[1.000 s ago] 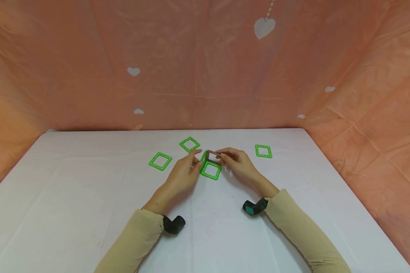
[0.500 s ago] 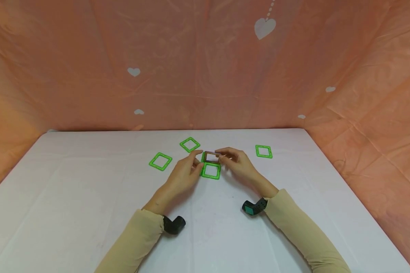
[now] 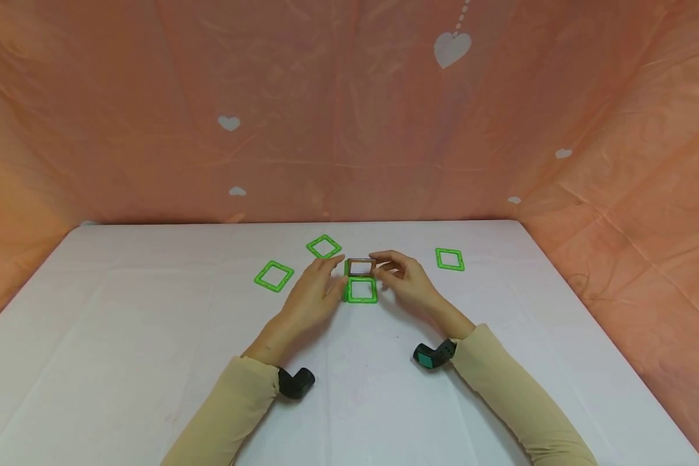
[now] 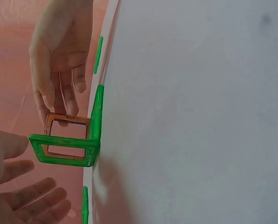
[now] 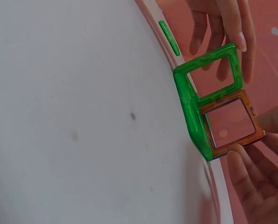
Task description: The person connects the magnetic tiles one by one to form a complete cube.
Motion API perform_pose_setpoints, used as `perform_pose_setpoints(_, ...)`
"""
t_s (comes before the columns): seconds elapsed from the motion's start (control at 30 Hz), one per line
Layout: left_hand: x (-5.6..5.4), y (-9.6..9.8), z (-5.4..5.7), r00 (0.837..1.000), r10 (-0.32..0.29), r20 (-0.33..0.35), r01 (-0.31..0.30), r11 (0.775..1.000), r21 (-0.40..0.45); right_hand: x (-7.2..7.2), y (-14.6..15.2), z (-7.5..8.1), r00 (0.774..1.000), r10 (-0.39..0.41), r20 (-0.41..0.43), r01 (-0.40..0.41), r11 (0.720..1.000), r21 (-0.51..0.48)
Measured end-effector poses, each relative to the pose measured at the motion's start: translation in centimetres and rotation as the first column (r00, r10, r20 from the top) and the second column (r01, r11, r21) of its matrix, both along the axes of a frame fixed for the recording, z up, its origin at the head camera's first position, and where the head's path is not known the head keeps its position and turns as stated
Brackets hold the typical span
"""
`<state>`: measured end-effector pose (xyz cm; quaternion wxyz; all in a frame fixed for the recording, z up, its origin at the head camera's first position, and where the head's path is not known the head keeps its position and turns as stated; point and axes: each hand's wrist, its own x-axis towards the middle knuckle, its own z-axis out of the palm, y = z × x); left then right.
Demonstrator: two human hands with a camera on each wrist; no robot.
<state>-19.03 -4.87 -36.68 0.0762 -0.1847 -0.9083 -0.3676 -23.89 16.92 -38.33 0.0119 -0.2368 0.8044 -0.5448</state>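
Note:
Near the table's middle stands a small corner of magnetic tiles. A green square tile (image 3: 362,300) lies flat at the front, a brown square tile (image 5: 223,101) rises behind it, and another green tile (image 4: 64,161) stands along its left side. My right hand (image 3: 406,279) pinches the brown tile's right edge, thumb in front and a fingertip behind. On the other side is my left hand (image 3: 310,289), its fingers spread and relaxed, with the thumb tip right at the upper corner of the standing green tile.
Two loose green square tiles (image 3: 263,271) lie left of the corner, the farther one (image 3: 316,241) just beyond my left fingers. Another green tile (image 3: 450,268) lies at right. Orange curtains (image 3: 338,129) with hearts enclose the white table (image 3: 151,356) at back and sides.
The joined tiles have turned slightly so the flat tile and brown tile now face me squarely. My left thumb and fingers have loosened from the left side; both hands otherwise barely moved.

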Motion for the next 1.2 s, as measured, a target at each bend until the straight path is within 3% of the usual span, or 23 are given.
perform_pose_setpoints(0.27, -0.4, 0.1, -0.3, 1.000, -0.024, 0.019, 0.024, 0.999, -0.023, 0.2, 0.3, 0.1, 1.000, -0.026, 0.008, 0.026, 1.000, -0.001)
perform_pose_setpoints(0.6, -0.5, 0.3, -0.4, 0.999, -0.031, 0.037, 0.032, 0.999, -0.024, 0.2, 1.1, 0.3, 0.988, -0.153, -0.002, 0.153, 0.985, 0.076)
perform_pose_setpoints(0.83, -0.5, 0.4, -0.4, 0.999, -0.036, 0.037, 0.037, 0.999, -0.025, -0.4, 2.4, 0.5, 0.975, -0.222, 0.014, 0.220, 0.972, 0.079)
perform_pose_setpoints(1.03, -0.4, 0.5, -0.6, 0.999, -0.030, 0.044, 0.030, 1.000, 0.008, -0.7, 3.7, 0.7, 0.957, -0.286, 0.052, 0.280, 0.954, 0.106)
perform_pose_setpoints(1.2, -0.5, 0.4, -0.9, 0.994, -0.063, 0.095, 0.054, 0.995, 0.088, -0.9, 4.9, 0.7, 0.935, -0.346, 0.074, 0.336, 0.934, 0.124)
